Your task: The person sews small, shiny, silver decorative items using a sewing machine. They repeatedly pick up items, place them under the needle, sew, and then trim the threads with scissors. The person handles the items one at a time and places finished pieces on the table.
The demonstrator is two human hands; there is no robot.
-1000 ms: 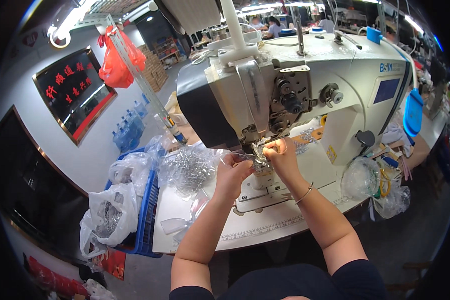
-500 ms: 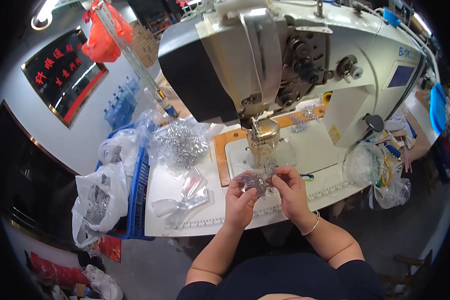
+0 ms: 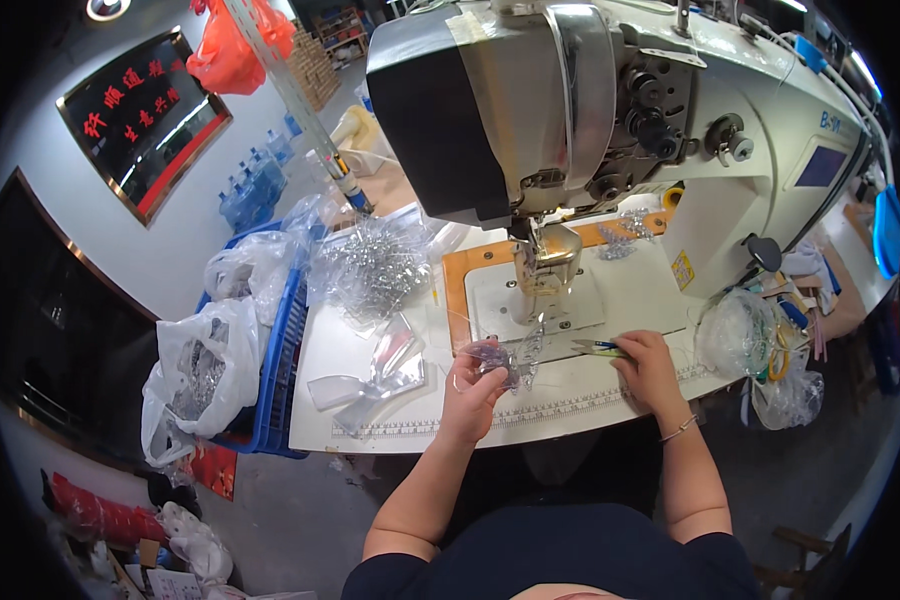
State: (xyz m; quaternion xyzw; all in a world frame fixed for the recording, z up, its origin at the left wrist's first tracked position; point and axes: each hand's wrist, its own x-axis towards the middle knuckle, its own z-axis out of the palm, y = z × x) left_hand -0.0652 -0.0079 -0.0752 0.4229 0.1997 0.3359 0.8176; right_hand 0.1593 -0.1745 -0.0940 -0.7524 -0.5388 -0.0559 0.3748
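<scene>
Between the thumb and fingers of my left hand (image 3: 473,398) is a sheer grey-purple piece shaped like a bow or butterfly (image 3: 522,364), with silvery trim on its right part. It hangs just in front of the sewing machine's (image 3: 548,262) needle area. My right hand (image 3: 652,372) lies low over the white table, its fingers closed on the handle end of small thread snips (image 3: 598,346). The snips' blades point left, toward the sheer piece. My right fingers partly cover the handle, which shows blue and green.
Clear plastic strips (image 3: 375,375) and a bag of silvery pieces (image 3: 375,268) lie left on the table. Beyond its left edge stands a blue crate (image 3: 278,385) with white bags. At right are a clear bag (image 3: 740,330) and yellow-handled scissors (image 3: 778,360). A ruler strip (image 3: 560,408) follows the front edge.
My right hand has let go of the sheer piece and moved right to the thread snips on the table. The left hand keeps holding the piece. The whole view has shifted slightly.
</scene>
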